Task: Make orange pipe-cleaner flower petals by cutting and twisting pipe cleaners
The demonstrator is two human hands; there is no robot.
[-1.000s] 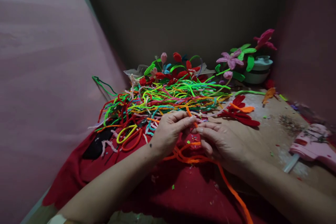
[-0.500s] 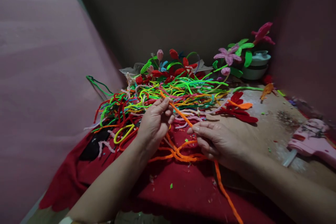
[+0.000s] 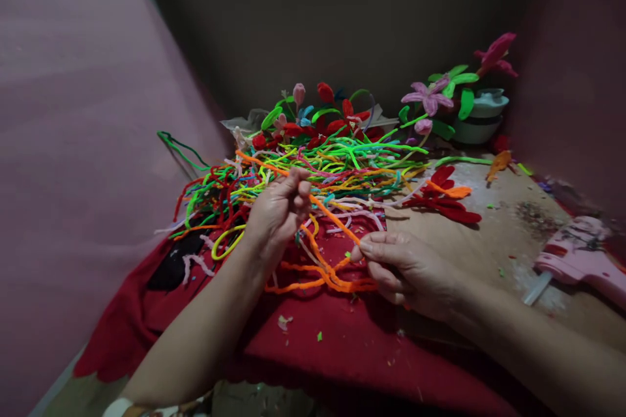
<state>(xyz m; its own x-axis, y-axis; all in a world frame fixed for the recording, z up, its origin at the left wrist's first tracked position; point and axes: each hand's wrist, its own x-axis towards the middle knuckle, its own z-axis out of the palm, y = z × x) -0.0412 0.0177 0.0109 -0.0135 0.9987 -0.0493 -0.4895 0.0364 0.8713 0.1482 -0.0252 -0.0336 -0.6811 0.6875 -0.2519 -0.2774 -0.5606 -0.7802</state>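
An orange pipe cleaner (image 3: pixel 337 216) runs slantwise between my two hands. My left hand (image 3: pixel 281 205) is closed on it with thumb and fingertips, and its far end sticks out to the upper left over a pile of colourful pipe cleaners (image 3: pixel 352 156). Lower down and to the right, my right hand (image 3: pixel 403 267) pinches the same orange length between thumb and forefinger. Beneath the hands, more orange pipe cleaners (image 3: pixel 313 285) lie crossed in loops on a red cloth (image 3: pixel 323 339).
Fuzzy flowers, such as a pink one (image 3: pixel 428 99), stand behind the pile near a pale pot (image 3: pixel 482 120). A red and orange petal piece (image 3: pixel 443 202) lies on the brown board (image 3: pixel 489 241). At far right rests a pink glue gun (image 3: pixel 572 257).
The orange pipe cleaner has shifted up and left, so more of it extends beyond my left hand. Its tail below my right hand is out of sight. My left hand moved slightly left.
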